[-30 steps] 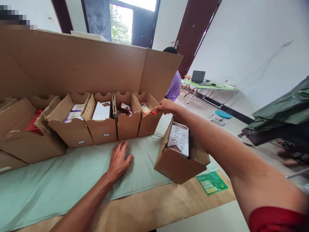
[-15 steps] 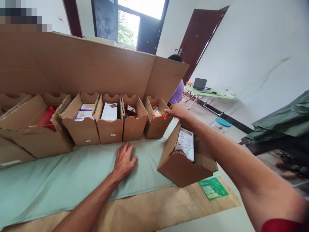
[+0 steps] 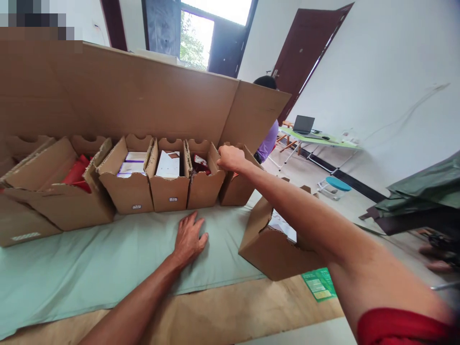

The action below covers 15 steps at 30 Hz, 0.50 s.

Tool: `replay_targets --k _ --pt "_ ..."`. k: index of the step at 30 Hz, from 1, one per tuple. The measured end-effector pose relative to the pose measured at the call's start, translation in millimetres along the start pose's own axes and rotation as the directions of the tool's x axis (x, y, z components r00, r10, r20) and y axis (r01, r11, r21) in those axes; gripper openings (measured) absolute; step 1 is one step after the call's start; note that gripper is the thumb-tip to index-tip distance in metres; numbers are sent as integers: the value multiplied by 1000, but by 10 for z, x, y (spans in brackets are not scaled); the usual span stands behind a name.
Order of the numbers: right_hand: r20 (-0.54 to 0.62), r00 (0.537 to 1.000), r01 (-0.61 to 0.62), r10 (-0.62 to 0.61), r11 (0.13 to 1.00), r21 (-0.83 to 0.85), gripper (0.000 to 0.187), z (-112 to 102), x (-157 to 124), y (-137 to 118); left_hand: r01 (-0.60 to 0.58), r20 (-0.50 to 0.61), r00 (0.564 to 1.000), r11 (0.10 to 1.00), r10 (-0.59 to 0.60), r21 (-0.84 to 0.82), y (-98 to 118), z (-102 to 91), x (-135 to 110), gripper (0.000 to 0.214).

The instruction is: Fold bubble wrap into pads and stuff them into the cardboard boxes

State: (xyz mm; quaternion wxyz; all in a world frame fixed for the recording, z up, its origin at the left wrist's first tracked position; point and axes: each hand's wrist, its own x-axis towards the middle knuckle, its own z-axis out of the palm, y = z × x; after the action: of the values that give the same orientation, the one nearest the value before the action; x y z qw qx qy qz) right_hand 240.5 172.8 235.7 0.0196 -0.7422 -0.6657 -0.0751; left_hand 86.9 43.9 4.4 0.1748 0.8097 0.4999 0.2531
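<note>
My left hand lies flat and open on the pale green cloth, in front of a row of small cardboard boxes. My right hand is closed in a fist at the top left rim of the rightmost box in the row; whatever it holds is hidden. The neighbouring box shows red packets, and the two further left hold white cartons. A loose cardboard box with a white pack inside sits tilted under my right forearm.
A tall cardboard sheet stands behind the row. Larger boxes with something red sit at the left. A green leaflet lies on the brown board. Behind are a seated person in purple, a laptop table and a stool.
My right hand has shifted from the right side of the rightmost box to its left rim and closed into a fist. My left hand has stayed flat on the cloth.
</note>
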Motion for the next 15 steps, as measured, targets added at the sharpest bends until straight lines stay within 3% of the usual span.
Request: replay_targets --k 6,15 --pt "-3 1000 -30 30 998 -55 41 34 -32 169 -17 -1 1000 1000 17 2 11 -28 1 34" --pt "-63 998 -29 25 998 -62 34 1 -143 298 -25 12 1000 1000 25 15 30 -51 -1 32"
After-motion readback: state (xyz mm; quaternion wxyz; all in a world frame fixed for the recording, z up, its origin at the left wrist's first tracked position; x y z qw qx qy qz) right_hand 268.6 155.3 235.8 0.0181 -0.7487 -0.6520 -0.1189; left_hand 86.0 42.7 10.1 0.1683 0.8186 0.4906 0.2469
